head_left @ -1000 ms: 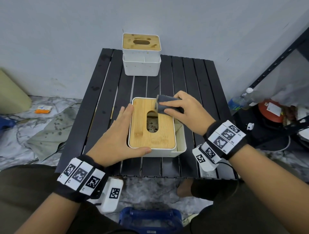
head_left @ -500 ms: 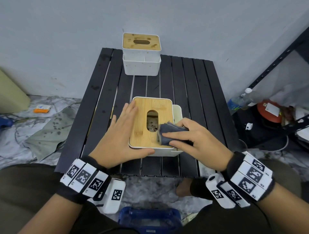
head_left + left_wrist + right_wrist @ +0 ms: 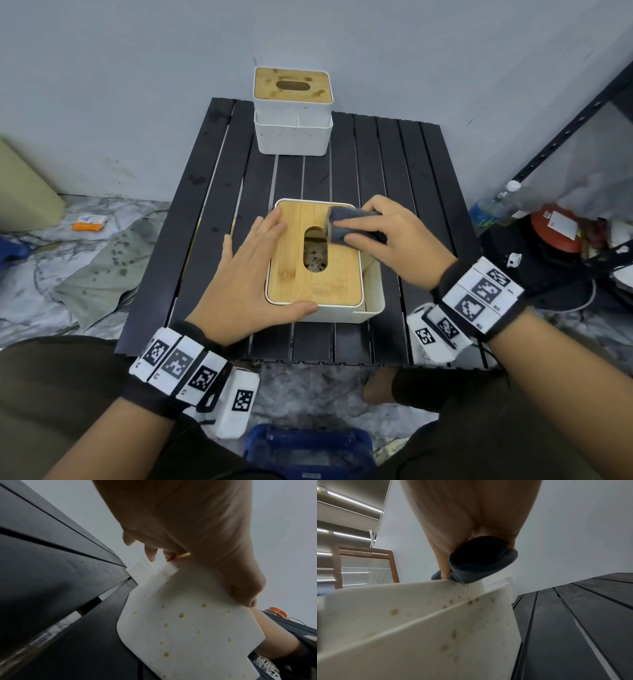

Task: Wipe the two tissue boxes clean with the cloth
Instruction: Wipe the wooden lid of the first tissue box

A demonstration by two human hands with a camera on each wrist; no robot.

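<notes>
Right hand (image 3: 394,240) clenches the folded grey cloth (image 3: 349,224) at the far right corner of the near tissue box's bamboo lid (image 3: 313,253). The lid's long axis runs toward the person. Left hand (image 3: 253,274), fingers flat, steadies its left edge. The stained far tissue box (image 3: 293,109) waits across the worktop (image 3: 411,164).

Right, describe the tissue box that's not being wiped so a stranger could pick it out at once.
Start at the black slatted table and go to its far edge, against the grey wall. The far box stands there alone, white, with a slotted wooden lid. Unlike the near box, which the left hand steadies while the right hand rubs it with a cloth, nobody touches it and its lid is stained.
</notes>
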